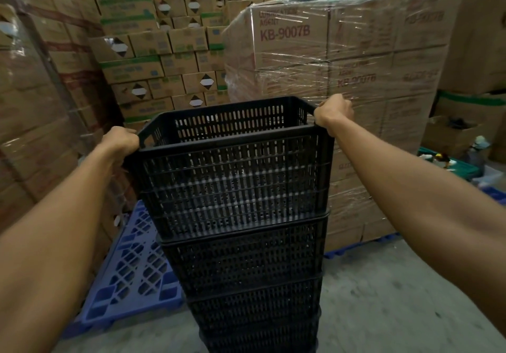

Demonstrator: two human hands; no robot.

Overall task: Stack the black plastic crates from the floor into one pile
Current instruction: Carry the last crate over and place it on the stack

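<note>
Between the two hands the top crate is held at its upper rim; the left hand is curled tight over the near left corner, and the right hand is clenched over the far right corner; below the hands the crate is seated on a pile of black crates on the concrete floor; beyond the right hand shrink-wrapped cartons are stacked; under the left forearm a blue pallet lies.

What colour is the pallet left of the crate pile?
Light blue pallet, seen in the head view.
</note>
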